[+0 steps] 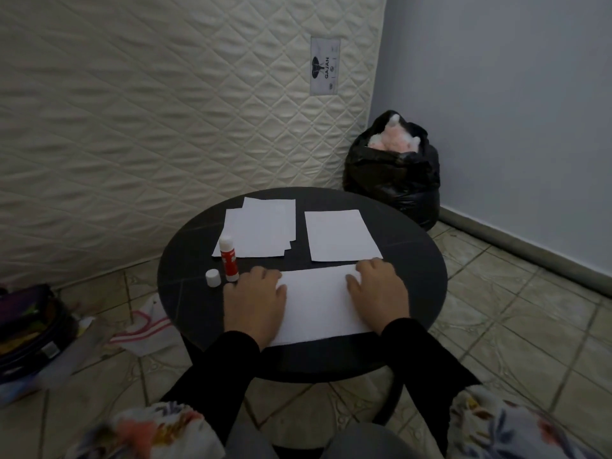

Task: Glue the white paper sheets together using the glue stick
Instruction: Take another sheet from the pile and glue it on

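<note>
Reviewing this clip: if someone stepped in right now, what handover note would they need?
Left hand and right hand: both flat, pressing the near paper sheet onto the round table.
Glue stick stands uncapped left of the sheet, its cap beside it.
Paper stack and a single sheet lie further back.
Done: apparently one join, now being pressed.
Left: glue the rest, recap.

quilted mattress (165, 127) against blue wall (513, 111), tiled floor (513, 309), round black table (414, 260).
</note>
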